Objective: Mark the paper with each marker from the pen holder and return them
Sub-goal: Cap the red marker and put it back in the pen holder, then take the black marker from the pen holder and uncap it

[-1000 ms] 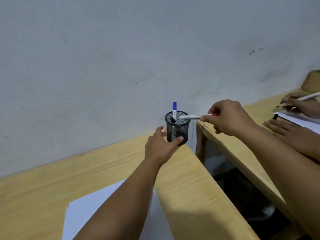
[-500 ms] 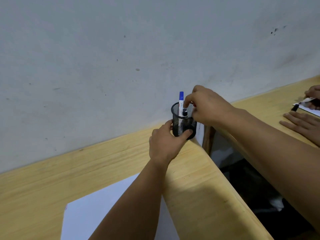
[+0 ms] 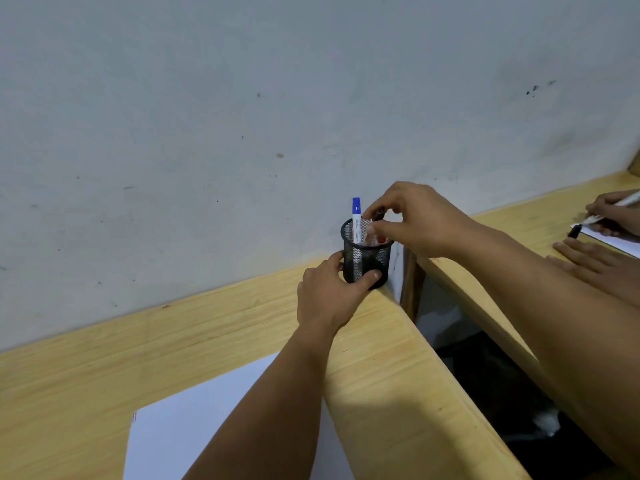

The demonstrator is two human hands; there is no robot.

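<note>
Black wire mesh forms the pen holder [image 3: 367,258], which stands at the far right corner of your wooden bench [image 3: 173,344], close against the grey wall [image 3: 242,98]. Your left hand [image 3: 329,299] wraps the holder low down, thumb on its near side and fingers curled round the left wall, so the grip is closed on it. A blue-capped marker [image 3: 356,220] stands upright inside, its cap rising above the rim at the holder's left side. Your right hand [image 3: 419,220] hovers directly over the holder's mouth with the fingertips bunched together just above the rim; something reddish and blurred sits under them inside the holder, and you cannot tell whether the fingers are pinching it or have let go. The white paper [image 3: 194,431] lies flat toward the near edge of the bench, partly covered by your left forearm, well apart from the holder. Beyond a dark gap to the right, a second wooden bench [image 3: 502,237] runs along the wall. At its far right end another person's hand [image 3: 616,216] holds a white marker [image 3: 623,204] over a sheet [image 3: 613,239], with their other hand [image 3: 588,258] flat beside it.
</note>
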